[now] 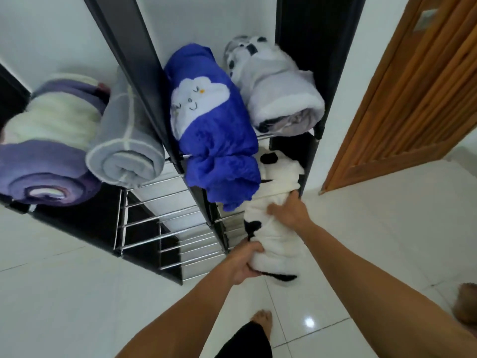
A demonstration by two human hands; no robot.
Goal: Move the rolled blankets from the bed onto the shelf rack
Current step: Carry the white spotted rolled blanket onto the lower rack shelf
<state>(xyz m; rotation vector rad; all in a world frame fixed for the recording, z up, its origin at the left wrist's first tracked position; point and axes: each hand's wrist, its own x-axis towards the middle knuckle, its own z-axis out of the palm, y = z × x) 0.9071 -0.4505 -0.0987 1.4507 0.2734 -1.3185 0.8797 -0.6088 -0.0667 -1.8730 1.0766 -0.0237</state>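
Black-framed shelf rack with chrome wire tiers (165,229). Upper tier: purple-cream rolled blanket (49,151) far left, grey roll (126,143), blue cloud-print roll (214,130), pale grey roll (278,91) rightmost.

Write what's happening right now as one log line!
step: sliding white-and-black blanket onto lower shelf | left hand: gripping near end | right hand: gripping middle | upper shelf: four rolls

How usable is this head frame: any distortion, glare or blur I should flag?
Head view: strong wide-angle distortion, the shelf rack uprights splay outward and the wooden door leans. A small bright glare spot sits on the glossy floor tiles. Lighting is soft and even, with faint shadows. Slight softness throughout, but both hands, left hand and right hand, and the black-and-white blanket they grip stay readable.
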